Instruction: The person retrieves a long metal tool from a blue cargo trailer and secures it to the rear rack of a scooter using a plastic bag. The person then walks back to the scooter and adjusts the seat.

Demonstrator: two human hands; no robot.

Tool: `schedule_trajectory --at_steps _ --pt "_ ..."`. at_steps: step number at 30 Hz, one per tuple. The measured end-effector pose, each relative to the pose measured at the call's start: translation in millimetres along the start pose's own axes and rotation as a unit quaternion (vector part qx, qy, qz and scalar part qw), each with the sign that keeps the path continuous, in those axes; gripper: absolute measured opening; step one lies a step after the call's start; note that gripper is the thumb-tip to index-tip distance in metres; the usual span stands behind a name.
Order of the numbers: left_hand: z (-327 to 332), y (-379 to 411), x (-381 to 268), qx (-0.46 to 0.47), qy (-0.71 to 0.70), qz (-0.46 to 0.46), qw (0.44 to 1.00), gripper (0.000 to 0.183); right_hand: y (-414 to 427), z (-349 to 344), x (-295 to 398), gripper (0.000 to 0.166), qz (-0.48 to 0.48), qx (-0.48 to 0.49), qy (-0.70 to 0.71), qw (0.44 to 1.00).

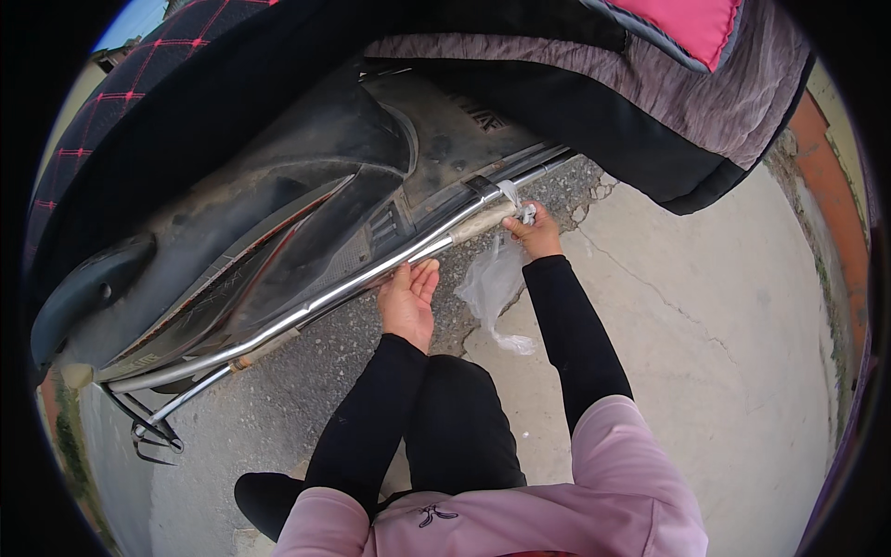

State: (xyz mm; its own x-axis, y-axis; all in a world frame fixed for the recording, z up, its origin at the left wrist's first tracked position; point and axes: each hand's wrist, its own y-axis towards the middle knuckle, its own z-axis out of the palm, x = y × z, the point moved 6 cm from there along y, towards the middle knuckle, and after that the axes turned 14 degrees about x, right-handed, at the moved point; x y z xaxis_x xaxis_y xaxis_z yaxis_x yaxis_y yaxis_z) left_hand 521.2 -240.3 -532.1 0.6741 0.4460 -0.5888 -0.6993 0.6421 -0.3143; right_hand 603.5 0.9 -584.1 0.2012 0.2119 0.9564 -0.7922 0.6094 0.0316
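A two-wheeled scooter with dusty dark body panels (362,230) stands before me, a chrome side rail (278,324) running along its edge. Below this rail is a second bar with a pale wrapped sleeve (480,223). My right hand (541,233) pinches a bunched part of clear plastic film at the sleeve's right end. A strip of film (509,191) loops around the rail there. From the same spot hangs a crumpled clear plastic bag (491,282). Palm up, my left hand (409,306) rests against the lower bar, its fingers loosely apart.
Over the scooter hang a dark quilted cover with red stitching (132,90) and a grey-patterned cover (668,104) with a pink patch (689,24). A black metal footpeg (156,435) sticks out at lower left. Cracked concrete (668,313) lies to the right.
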Motion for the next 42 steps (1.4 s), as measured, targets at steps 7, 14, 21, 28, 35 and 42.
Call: schedule_trajectory --at_steps 7,14,21,28,35,42 --pt "-13 -3 -20 0.000 -0.002 0.071 0.997 0.020 -10 11 5 0.030 0.065 -0.005 0.034 0.997" --pt "-9 0 -16 0.013 0.051 0.022 0.998 0.023 -9 24 22 0.030 0.089 -0.075 0.067 0.991" --pt "-24 -36 -38 0.061 0.139 -0.076 0.985 0.025 13 19 -10 0.035 0.105 -0.105 0.027 0.988" --pt "-113 -130 -147 -0.026 0.161 0.055 0.985 0.032 9 -20 -24 0.031 0.146 -0.116 0.025 0.982" --pt "-187 -289 -260 -0.261 0.295 0.220 0.892 0.011 27 -35 -37 0.033 0.168 -0.092 0.024 0.981" --pt "-315 -357 -438 -0.493 0.280 0.276 0.776 0.030 23 -5 -15 0.038 0.136 -0.143 0.031 0.980"
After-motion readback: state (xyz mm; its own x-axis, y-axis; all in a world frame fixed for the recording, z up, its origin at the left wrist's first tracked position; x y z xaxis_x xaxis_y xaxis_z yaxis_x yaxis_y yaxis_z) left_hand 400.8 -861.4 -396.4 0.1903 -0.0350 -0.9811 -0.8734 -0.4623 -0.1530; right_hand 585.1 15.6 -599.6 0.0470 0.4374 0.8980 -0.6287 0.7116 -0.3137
